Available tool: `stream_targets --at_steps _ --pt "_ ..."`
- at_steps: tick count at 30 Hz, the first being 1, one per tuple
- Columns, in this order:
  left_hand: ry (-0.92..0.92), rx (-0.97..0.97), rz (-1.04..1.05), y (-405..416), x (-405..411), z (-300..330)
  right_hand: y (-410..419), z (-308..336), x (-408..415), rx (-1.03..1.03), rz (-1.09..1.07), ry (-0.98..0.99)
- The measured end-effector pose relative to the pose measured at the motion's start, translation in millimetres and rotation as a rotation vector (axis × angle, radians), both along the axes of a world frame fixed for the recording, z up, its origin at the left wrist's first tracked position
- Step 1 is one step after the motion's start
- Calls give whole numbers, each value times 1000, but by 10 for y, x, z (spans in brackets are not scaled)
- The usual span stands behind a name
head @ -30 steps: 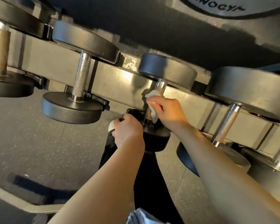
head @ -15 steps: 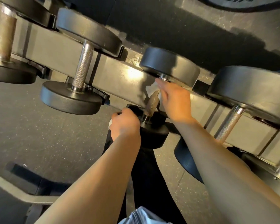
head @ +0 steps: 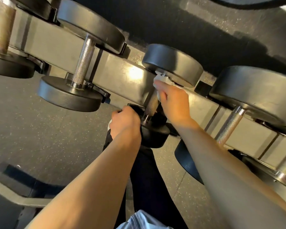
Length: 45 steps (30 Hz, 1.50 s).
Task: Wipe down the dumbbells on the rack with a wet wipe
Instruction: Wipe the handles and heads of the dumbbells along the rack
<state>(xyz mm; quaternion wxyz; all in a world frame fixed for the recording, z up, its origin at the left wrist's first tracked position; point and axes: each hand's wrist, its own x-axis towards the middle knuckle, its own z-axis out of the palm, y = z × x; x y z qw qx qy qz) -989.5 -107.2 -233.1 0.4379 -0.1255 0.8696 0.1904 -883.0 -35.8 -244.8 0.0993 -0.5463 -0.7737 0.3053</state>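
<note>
Since a second ago the right hand has slid the wet wipe up the knurled handle, from the near end to the junction under the far head of the small dumbbell. The wipe is now bunched against that head's inner face; the handle below it is bare.

Right fingers lie fairly straight and press the wipe to the metal; the thumb is hidden, so a pinch can't be confirmed. The left hand is curled over the rim of the dumbbell's near head, steadying it; something white shows at its heel, unclear what.

This dumbbell sits on the rack rail, a larger dumbbell to its left and another to its right.

Risks, as I judge them: the wipe could snag or tear on the knurling or wedge at the collar. Hard pushing could roll the dumbbell in its cradle if the left grip slackens. Neighbouring dumbbells look unwiped.
</note>
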Motion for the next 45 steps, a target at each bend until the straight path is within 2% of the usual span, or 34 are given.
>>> stream_targets --at_steps 3,6,7,9,12,14,16,22,25,26,28,29,31,33,36,37,41,45 --pt "0 28 26 -16 15 1 -124 -84 40 -201 59 115" --pt "-19 29 -7 -31 -7 -17 -276 -110 103 -432 342 -16" --pt "-23 30 -9 -37 -10 -24 -309 -111 110 -419 396 -58" --pt "-27 39 0 -39 -12 -18 -265 -79 106 -218 377 -68" --pt "-13 49 20 -23 3 -20 10 24 95 111 109 -12" --pt "0 45 31 -20 10 -28 128 26 81 273 32 -65" --pt "2 34 29 -31 7 -29 55 -44 72 327 26 -109" --pt "-30 -4 12 -8 -25 -21 -170 -192 62 -227 97 96" --pt "-42 -14 -6 -4 -27 -21 -87 -82 96 -374 214 92" --pt "-39 -19 -14 0 -24 -20 -51 -42 107 -327 212 97" --pt "-35 -29 -22 14 -22 -13 40 3 93 -52 155 93" --pt "-36 -30 -26 17 -22 -6 90 -5 69 151 157 -11" --pt "-43 -20 -48 8 -15 13 136 -52 44 417 230 -295" --pt "-51 -14 -76 -5 -2 39 173 -104 102 431 260 -373" --pt "-52 -25 -103 -3 -13 45 104 -114 215 348 218 -378" --pt "-57 -29 -107 2 -15 44 57 -118 258 342 183 -369" --pt "-68 -43 -147 -25 -21 53 -223 -118 510 106 -93 -127" --pt "-48 -23 -195 -21 -25 26 -279 32 415 177 -120 110"
